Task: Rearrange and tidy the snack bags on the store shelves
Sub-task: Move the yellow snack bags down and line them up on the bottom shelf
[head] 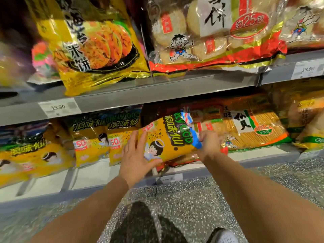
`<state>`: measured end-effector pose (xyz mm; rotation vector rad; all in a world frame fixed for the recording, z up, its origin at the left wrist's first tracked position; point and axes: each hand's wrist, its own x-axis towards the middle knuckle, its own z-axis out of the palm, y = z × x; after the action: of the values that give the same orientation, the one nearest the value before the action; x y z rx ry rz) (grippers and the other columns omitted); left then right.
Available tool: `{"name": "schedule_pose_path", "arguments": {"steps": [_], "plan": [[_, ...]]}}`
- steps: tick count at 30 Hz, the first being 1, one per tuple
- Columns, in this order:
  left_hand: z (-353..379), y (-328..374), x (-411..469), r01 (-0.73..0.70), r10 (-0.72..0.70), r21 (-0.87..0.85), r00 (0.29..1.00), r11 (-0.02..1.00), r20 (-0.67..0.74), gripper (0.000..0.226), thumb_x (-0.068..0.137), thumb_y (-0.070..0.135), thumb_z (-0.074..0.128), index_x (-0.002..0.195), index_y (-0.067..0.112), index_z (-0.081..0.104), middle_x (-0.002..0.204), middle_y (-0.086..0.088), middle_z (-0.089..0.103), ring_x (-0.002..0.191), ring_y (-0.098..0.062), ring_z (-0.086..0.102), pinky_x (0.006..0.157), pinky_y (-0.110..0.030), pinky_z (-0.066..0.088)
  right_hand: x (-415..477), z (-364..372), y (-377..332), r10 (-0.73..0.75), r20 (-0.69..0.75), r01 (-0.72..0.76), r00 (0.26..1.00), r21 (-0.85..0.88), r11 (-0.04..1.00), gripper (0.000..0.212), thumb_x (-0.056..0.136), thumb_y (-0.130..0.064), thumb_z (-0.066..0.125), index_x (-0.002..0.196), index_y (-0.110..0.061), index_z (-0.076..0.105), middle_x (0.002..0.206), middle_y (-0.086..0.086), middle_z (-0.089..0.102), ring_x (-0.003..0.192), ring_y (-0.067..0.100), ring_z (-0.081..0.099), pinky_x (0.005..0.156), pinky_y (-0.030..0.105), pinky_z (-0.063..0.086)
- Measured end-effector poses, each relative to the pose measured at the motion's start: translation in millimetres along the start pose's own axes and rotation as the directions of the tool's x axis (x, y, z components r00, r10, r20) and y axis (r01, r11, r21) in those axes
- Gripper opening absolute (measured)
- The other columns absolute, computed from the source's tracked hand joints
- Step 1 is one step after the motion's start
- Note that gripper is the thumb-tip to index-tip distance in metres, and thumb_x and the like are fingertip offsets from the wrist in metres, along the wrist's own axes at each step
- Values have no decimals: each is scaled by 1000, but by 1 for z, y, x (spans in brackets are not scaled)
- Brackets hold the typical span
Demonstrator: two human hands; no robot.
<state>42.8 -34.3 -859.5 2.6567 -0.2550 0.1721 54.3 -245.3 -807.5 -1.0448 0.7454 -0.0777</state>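
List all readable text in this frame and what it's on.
"19.90": left price tag
"19.90": right price tag, faint
"约25包": clear cracker bag
"米饼": big yellow bag
"浪味仙", "GOD": tilted yellow bag
"LONELY GOD", "50": upright yellow bags
"仙贝": orange bag
Bottom price tag: too blurred

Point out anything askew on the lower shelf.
The yellow bag lies turned sideways beside the rice-cracker pack, while matching bags stand upright to its left. The left hand presses it; the right hand pinches its blue end.
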Motion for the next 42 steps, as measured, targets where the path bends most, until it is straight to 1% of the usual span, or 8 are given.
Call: {"name": "schedule_pose_path", "arguments": {"steps": [6, 9, 11, 15, 22, 27, 32, 42], "plan": [[-1, -38, 1, 112, -114, 47, 993, 993, 35, 105, 71, 59, 68, 149, 34, 2, 159, -2, 0, 147, -22, -1, 113, -56, 19, 5, 38, 38, -10, 33, 13, 999, -96, 995, 12, 87, -8, 43, 97, -11, 49, 87, 7, 50, 61, 17, 46, 63, 31, 44], [6, -23, 2, 155, -149, 73, 985, 985, -86, 91, 78, 57, 62, 149, 29, 13, 156, -6, 17, 144, -28, 14, 107, -52, 27, 16, 41, 55, -68, -38, 60, 997, -169, 984, 48, 78, -26, 56, 120, -10, 41, 90, 13, 54, 75, 25, 53, 69, 36, 48], [10, -13, 4, 206, -193, 85, 970, 975, -149, 87, 79, 57, 60, 150, 27, 18, 152, -8, 26, 140, -31, 23, 100, -52, 35, 18, 38, 63, 69, 33, -55, 997, -321, 946, 57, 70, -43, 61, 115, -9, 49, 101, 22, 55, 95, 32, 59, 84, 46, 53], [23, -13, -2, 249, -243, 12, 952, 968, -189, 84, 80, 56, 58, 149, 24, 23, 146, -13, 34, 136, -35, 28, 98, -52, 36, 0, 43, 73, 294, 354, -110, 888, -458, 882, 17, 89, -38, 59, 94, -24, 52, 86, 4, 59, 80, 17, 58, 63, 26, 45], [4, -43, -10, 312, -360, -293, 924, 904, -127, 78, 87, 58, 47, 149, 21, 18, 150, -15, 23, 137, -33, 28, 107, -45, 32, 2, 63, 110, -124, 523, 376, 843, -409, 832, 30, 77, -7, 75, 104, -8, 62, 87, -11, 66, 70, -14, 62, 73, 10, 50], [-20, -74, 12, 380, -406, -386, 914, 841, 16, 94, 84, 47, 62, 151, 22, 1, 155, -6, 24, 139, -25, 31, 106, -37, 32, 3, 70, 121, -66, 486, 308, 872, -438, 845, 45, 71, -16, 81, 105, -16, 51, 106, 6, 69, 97, 21, 67, 81, 33, 55], [-26, -79, 9, 443, -392, -423, 896, 790, 207, 112, 63, 67, 66, 150, 29, 8, 153, -4, 27, 140, -22, 27, 112, -42, 29, -5, 77, 124, -47, 518, 331, 854, -471, 818, 63, 69, -19, 83, 120, -6, 48, 99, 5, 68, 72, 19, 69, 66, 39, 59], [-39, -108, -35, 539, -594, -388, 804, 748, -26, 96, 72, 62, 65, 146, 20, 21, 139, -11, 43, 127, -32, 44, 99, -45, 42, -28, 130, 158, -128, 687, 641, 715, -572, 512, 64, 71, -34, 76, 127, -25, 48, 122, 2, 57, 113, 24, 56, 95, 44, 47]]}}
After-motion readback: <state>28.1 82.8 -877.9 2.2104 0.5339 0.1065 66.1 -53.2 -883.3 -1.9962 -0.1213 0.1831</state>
